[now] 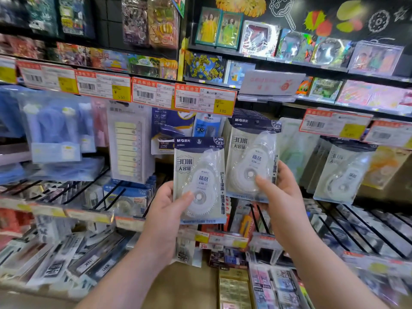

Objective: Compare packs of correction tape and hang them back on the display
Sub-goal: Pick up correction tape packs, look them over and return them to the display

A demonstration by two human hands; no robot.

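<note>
White plastic dispensers show through two clear blister packs of correction tape, held side by side in front of the display. The left hand (165, 210) grips the left pack (199, 179) near its lower left edge, thumb across the front and fingers hidden behind. The right hand (283, 197) grips the right pack (252, 157) at its lower right corner the same way, thumb on the blister.

Both packs stand upright with the long axis vertical, dark blue header at the top and printed face toward the camera. The right pack sits higher and farther than the left one, and their inner edges lie just beside each other.

A row of matching packs (245, 114) hangs right behind the right pack's header, under a red-edged price label (205, 101). Another matching pack (343, 172) hangs farther right. Black wire hooks (356, 226) jut toward the camera below both hands, and the forearms come up through the gap between these lower rows.
</note>
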